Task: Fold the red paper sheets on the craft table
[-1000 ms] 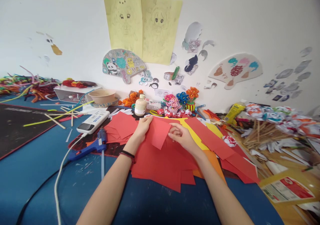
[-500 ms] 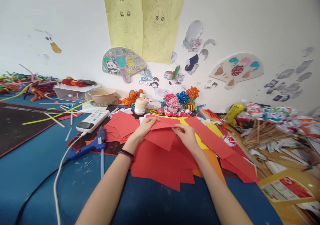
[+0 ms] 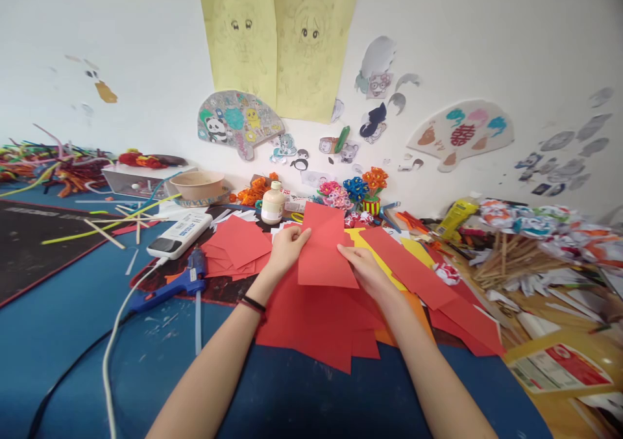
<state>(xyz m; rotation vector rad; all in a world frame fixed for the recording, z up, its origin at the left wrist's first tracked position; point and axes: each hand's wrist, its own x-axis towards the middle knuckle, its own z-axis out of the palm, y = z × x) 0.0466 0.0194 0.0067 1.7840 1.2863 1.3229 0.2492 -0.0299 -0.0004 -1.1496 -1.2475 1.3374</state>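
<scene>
A red paper sheet (image 3: 325,263) with a crease across its middle is held up over a pile of red paper (image 3: 311,325). My left hand (image 3: 288,249) pinches its left edge near the crease, thumb on top. On the opposite edge, my right hand (image 3: 363,267) grips the sheet between thumb and fingers. The sheet's upper part tilts away from me. More red squares (image 3: 241,244) lie to the left of my left hand, and long red strips (image 3: 413,263) lie to the right over yellow and orange paper.
A blue glue gun (image 3: 170,291), a white power strip (image 3: 180,234) and cables lie left. Behind the paper stand a glue bottle (image 3: 273,204) and a bowl (image 3: 198,187). Sticks with paper flowers (image 3: 506,257) and a large yellow bottle (image 3: 559,367) are at the right.
The sheet, folded over before, is now opened out with its upper part raised. Both hands have turned and hold its side edges.
</scene>
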